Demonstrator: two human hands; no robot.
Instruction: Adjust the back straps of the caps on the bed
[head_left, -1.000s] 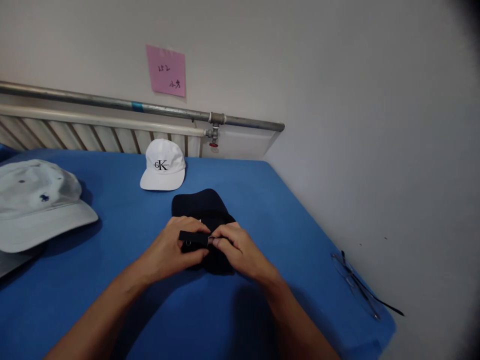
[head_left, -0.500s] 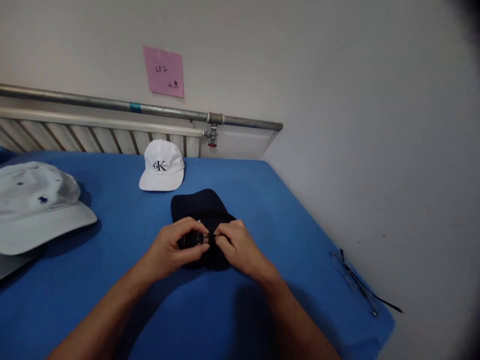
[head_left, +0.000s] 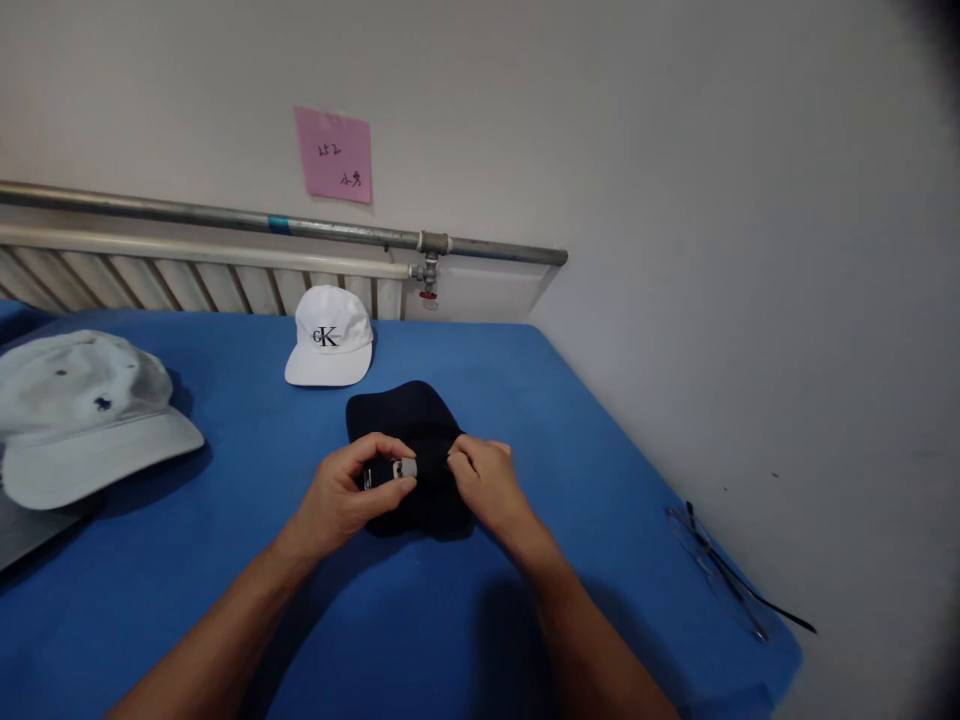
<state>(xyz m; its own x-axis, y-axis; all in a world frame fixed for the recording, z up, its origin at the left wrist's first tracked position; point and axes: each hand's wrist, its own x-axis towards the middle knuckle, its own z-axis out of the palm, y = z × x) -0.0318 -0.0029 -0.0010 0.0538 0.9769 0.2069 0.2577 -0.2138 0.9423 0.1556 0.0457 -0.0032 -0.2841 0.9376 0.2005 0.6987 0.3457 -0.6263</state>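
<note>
A black baseball cap [head_left: 405,408] lies on the blue surface [head_left: 600,500], its brim pointing away from me. Between the thumb and forefinger of my left hand [head_left: 352,490] is a metal buckle [head_left: 406,468] on the cap's back strap. My right hand [head_left: 484,475] is closed at the right side of the cap, fingertips pinched together on what looks like the strap's end. Its exact grip is partly hidden by the fingers and the dark cloth.
A white cap [head_left: 330,338] with black letters sits behind the black one. At the left, a pale cap [head_left: 94,410] overlaps a grey cap [head_left: 45,530]. Eyeglasses [head_left: 720,570] lie by the right edge, along the wall. A radiator [head_left: 217,285] and pipe [head_left: 345,228] run behind.
My right hand has moved right, away from the left hand, widening the gap between them. The buckle now shows plainly in my left fingers. The view has shifted slightly.
</note>
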